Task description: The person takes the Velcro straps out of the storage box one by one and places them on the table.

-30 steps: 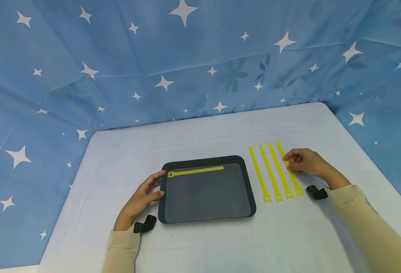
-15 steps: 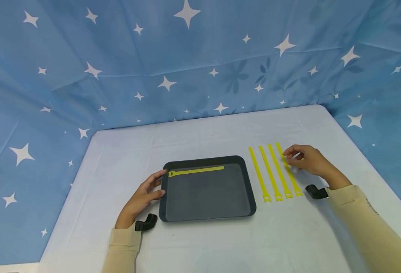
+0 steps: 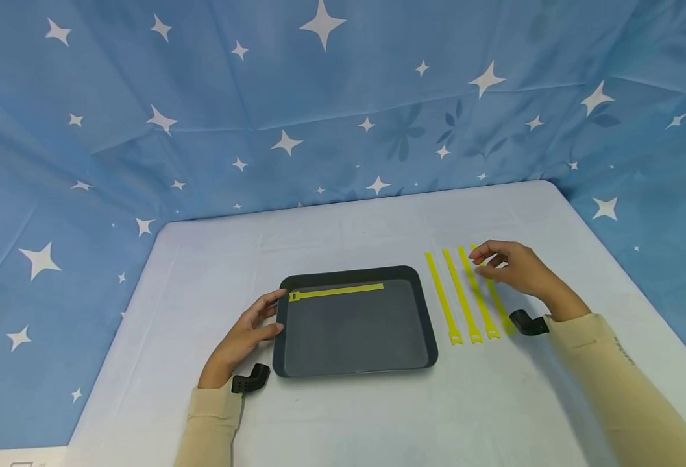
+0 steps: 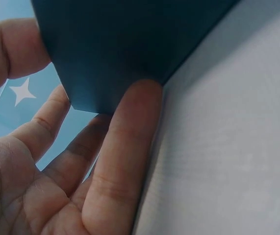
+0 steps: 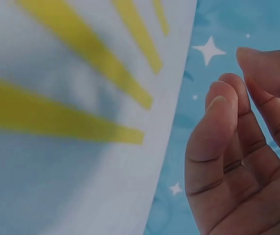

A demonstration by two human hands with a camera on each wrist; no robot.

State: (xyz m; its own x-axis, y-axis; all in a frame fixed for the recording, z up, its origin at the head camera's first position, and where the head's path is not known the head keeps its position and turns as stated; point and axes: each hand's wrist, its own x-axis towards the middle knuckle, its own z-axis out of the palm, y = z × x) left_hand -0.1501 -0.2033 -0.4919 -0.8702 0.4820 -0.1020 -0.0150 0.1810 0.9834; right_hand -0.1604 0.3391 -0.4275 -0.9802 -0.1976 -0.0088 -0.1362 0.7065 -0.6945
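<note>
A dark grey tray (image 3: pixel 354 337) lies on the table with one yellow cable strap (image 3: pixel 343 290) along its far side, slotted head at the left. My left hand (image 3: pixel 243 337) touches the tray's left end; in the left wrist view the thumb (image 4: pixel 130 147) and other fingers rest against the tray wall (image 4: pixel 100 58). My right hand (image 3: pixel 518 267) hovers over the rightmost strap (image 3: pixel 499 305), fingers loosely bent and nothing between them, partly hiding that strap. Left of it lie three more yellow straps, the nearest being the third strap (image 3: pixel 483 308). The right wrist view shows bare fingertips (image 5: pixel 211 127) above the table.
A white cloth (image 3: pixel 343 415) covers the table. Blue curtains (image 3: pixel 343 97) with white stars hang behind it and at both sides. A black wrist device (image 3: pixel 252 379) sits at the left cuff, another black device (image 3: pixel 528 322) at the right.
My right hand has lifted off the rightmost strap and moved left and slightly away from me, toward the third strap. The left hand stays at the tray; the straps look unmoved.
</note>
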